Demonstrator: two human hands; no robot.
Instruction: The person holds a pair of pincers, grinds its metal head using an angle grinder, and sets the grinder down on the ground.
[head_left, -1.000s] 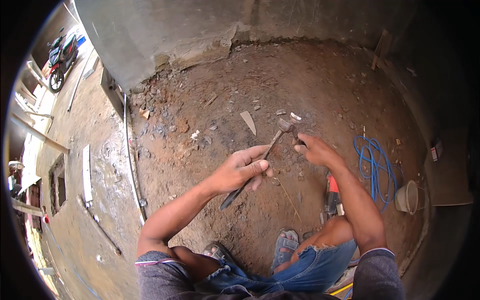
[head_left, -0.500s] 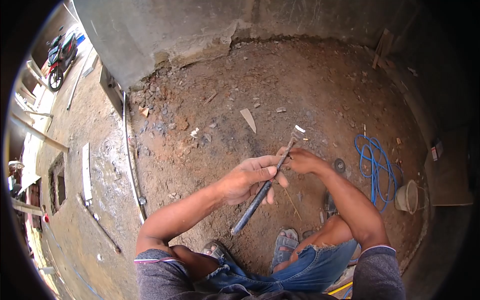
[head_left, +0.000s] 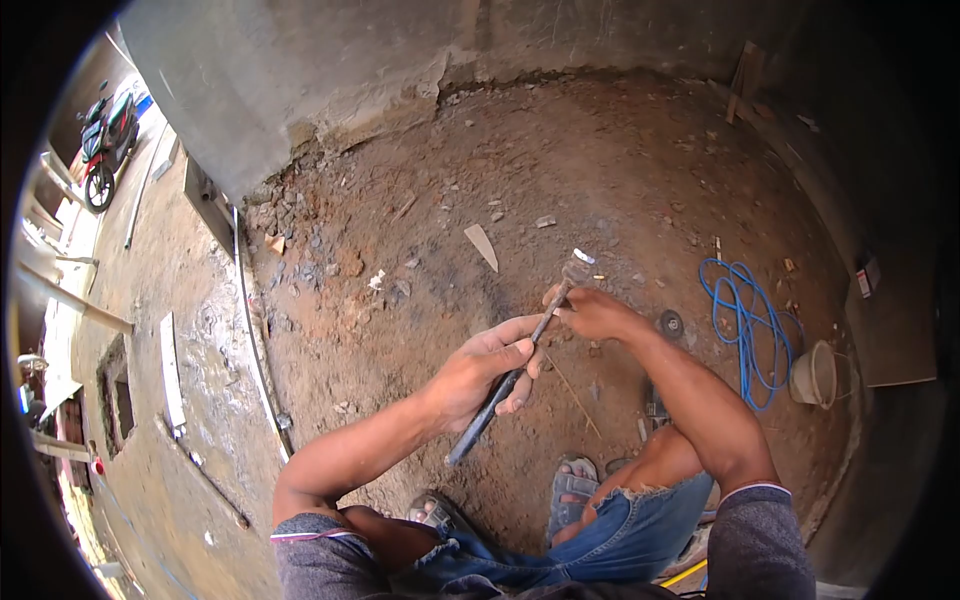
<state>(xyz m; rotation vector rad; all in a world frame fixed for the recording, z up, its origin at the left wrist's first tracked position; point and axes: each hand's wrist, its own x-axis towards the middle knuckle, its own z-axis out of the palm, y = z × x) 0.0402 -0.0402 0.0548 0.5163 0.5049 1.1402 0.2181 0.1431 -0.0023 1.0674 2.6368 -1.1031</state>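
Observation:
A long dark-handled tool [head_left: 487,408] slants between my hands, with a thin brownish shaft and a small broader grey head. Its far end shows a bright white patch; the exact kind of tool cannot be made out. My left hand [head_left: 488,368] grips it around the middle, thumb lying along the shaft and the black handle sticking out below toward me. Close under the head, my right hand [head_left: 592,314] has its fingers bent against the shaft, partly hidden behind it.
Beyond my hands, a pale pointed scrap [head_left: 481,246] lies on rubble-strewn dirt. To the right are a small dark disc [head_left: 671,323], tangled blue hose [head_left: 738,330] and a bucket [head_left: 813,376]. A long strip [head_left: 247,320] runs along the left; a motorbike [head_left: 105,150] stands farther off.
Both hands and the tool have shifted slightly left in view. The whole scene also slides a little left, so the head camera has turned. The hold looks much the same.

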